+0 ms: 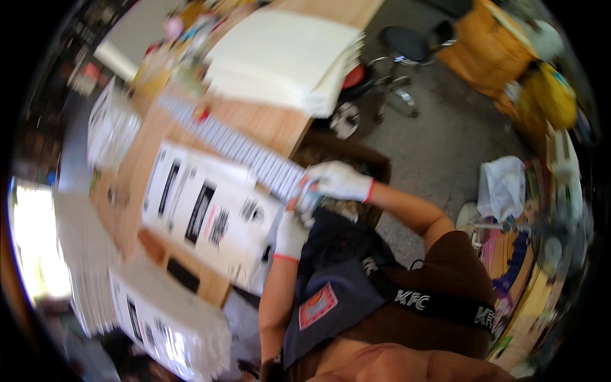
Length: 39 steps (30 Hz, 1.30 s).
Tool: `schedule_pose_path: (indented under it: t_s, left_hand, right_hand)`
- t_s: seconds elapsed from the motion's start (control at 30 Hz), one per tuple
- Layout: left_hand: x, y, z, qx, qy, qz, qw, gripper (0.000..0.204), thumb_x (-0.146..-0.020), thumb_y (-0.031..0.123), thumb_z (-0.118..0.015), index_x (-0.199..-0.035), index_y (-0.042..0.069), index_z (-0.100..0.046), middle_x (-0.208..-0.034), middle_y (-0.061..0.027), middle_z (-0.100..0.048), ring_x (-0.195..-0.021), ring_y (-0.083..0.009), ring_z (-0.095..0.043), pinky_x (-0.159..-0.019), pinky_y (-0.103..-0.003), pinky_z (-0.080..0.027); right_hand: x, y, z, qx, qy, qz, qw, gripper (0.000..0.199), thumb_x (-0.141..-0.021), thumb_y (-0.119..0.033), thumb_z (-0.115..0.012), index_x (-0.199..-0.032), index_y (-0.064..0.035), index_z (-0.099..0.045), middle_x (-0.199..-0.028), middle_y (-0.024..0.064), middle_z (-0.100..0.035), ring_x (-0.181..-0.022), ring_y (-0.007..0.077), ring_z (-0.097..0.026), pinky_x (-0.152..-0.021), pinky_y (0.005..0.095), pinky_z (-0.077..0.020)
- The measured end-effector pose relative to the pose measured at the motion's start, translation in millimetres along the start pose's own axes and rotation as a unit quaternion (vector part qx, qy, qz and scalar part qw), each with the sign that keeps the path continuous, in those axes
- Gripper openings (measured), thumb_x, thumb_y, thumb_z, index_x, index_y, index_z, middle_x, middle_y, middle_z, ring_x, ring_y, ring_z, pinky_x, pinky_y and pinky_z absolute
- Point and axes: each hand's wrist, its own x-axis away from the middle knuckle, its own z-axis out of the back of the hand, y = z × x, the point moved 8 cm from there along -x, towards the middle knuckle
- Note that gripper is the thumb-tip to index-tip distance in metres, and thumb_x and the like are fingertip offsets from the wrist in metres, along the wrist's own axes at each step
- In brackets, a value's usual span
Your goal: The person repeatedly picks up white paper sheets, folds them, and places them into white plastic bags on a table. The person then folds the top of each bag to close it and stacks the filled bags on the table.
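Note:
My left hand (293, 234), in a white glove with a red cuff, is closed near the table's edge. My right hand (338, 181), gloved the same way, meets it from the right with its fingers bent together. Between the two sets of fingers is a small pale thing (309, 193), too blurred to name. Just beyond the hands, a long row of small white flat pieces (245, 151) runs diagonally across the wooden table (130, 219). Beside my left hand lies a pile of white printed sheets or bags (207, 213) with black blocks on them.
A stack of large cream sheets (280, 54) covers the table's far part. White printed bundles (168, 318) stand at lower left. An open cardboard box (366, 153) sits below the table edge. Beyond are a black stool (404, 44) and a yellow sack (547, 99).

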Motion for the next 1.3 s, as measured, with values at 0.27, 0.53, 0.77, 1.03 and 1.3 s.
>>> schedule_pose_path:
  t_s: [0.27, 0.53, 0.77, 1.03, 1.3]
  left_hand:
    - [-47, 0, 19, -0.067, 0.044, -0.016, 0.997, 0.031, -0.083, 0.013, -0.06, -0.113, 0.007, -0.057, -0.081, -0.0026, -0.059, -0.058, -0.0129, -0.045, -0.051, -0.027, -0.036]
    - [-14, 11, -18, -0.128, 0.083, -0.085, 0.985, 0.014, -0.086, 0.014, -0.056, -0.098, 0.008, -0.054, -0.075, -0.0028, -0.055, -0.051, -0.013, -0.042, -0.047, -0.026, -0.034]
    - [-21, 16, 14, -0.174, 0.007, -0.067, 0.982, 0.012, -0.089, 0.013, -0.055, -0.098, 0.006, -0.052, -0.08, -0.0076, -0.059, -0.059, -0.0137, -0.053, -0.05, -0.029, -0.041]
    - [167, 63, 98, -0.536, 0.349, -0.523, 0.564, 0.045, -0.077, 0.006, -0.068, -0.118, 0.001, -0.052, -0.11, -0.0154, -0.058, -0.101, -0.0329, -0.054, -0.092, -0.039, -0.042]
    - [189, 30, 217, -0.204, 0.346, -0.35, 0.846, 0.017, -0.089, 0.018, -0.061, -0.097, 0.003, -0.062, -0.076, 0.0015, -0.058, -0.062, -0.0051, -0.05, -0.054, -0.021, -0.043]
  right_hand:
    - [18, -46, 21, 0.273, 0.164, 0.246, 0.915, 0.021, -0.056, -0.023, -0.075, -0.06, -0.01, -0.059, -0.109, 0.0057, -0.058, -0.099, 0.0256, -0.05, -0.084, 0.0384, -0.0411]
    - [13, -40, 17, 0.25, 0.125, 0.24, 0.93, 0.021, -0.061, -0.025, -0.073, -0.065, -0.01, -0.058, -0.105, 0.0038, -0.061, -0.099, 0.024, -0.054, -0.087, 0.0385, -0.0412]
    - [13, -66, 20, 0.16, 0.121, 0.316, 0.927, 0.02, -0.062, -0.015, -0.074, -0.068, -0.0081, -0.056, -0.1, 0.0075, -0.062, -0.094, 0.028, -0.057, -0.079, 0.0408, -0.0464]
    - [-12, -54, 20, -0.042, 0.093, 0.026, 0.994, 0.013, -0.074, -0.005, -0.071, -0.081, -0.0009, -0.061, -0.093, 0.0073, -0.065, -0.086, 0.0182, -0.061, -0.076, 0.0295, -0.049]
    - [-80, -64, -130, -0.19, -0.141, -0.022, 0.971, 0.009, -0.085, -0.014, -0.064, -0.085, -0.0049, -0.061, -0.076, -0.0009, -0.06, -0.07, 0.0052, -0.053, -0.064, 0.0211, -0.0422]
